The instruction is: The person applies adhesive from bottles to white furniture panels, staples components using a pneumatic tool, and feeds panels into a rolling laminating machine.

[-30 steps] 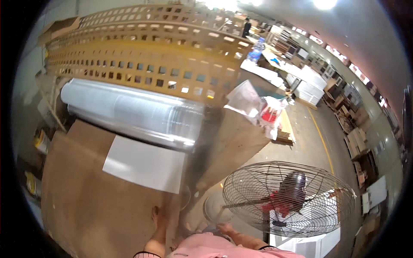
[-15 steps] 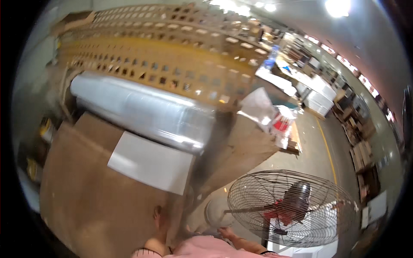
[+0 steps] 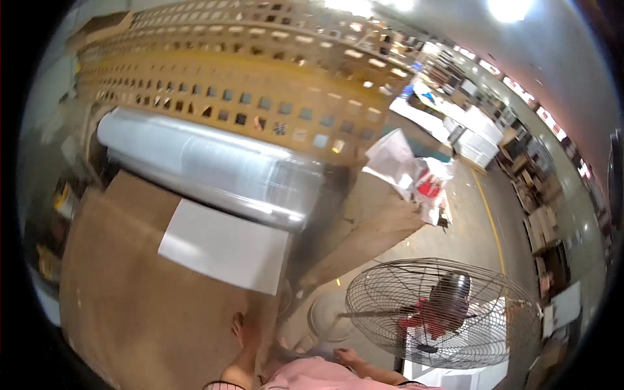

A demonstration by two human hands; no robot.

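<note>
While the left hand (image 3: 239, 330) is on or just over one big brown board (image 3: 136, 292), the right hand (image 3: 348, 357) is near the front of the pink shirt (image 3: 318, 376). That makes two hands. Both look small and blurry, so I cannot tell if either one is open or closed, or if it has something in it. One white sheet (image 3: 224, 247) lies flat on the board, ahead of the left hand and not touching it. Past the sheet is a fat shiny roll (image 3: 201, 162); I cannot tell if it is one or two. Farther from both hands stands a yellow panel (image 3: 214, 75) with lots of square holes. One round pale thing (image 3: 328, 318) is just ahead of the right hand, and one fan (image 3: 448, 312) is to that hand's right.
</note>
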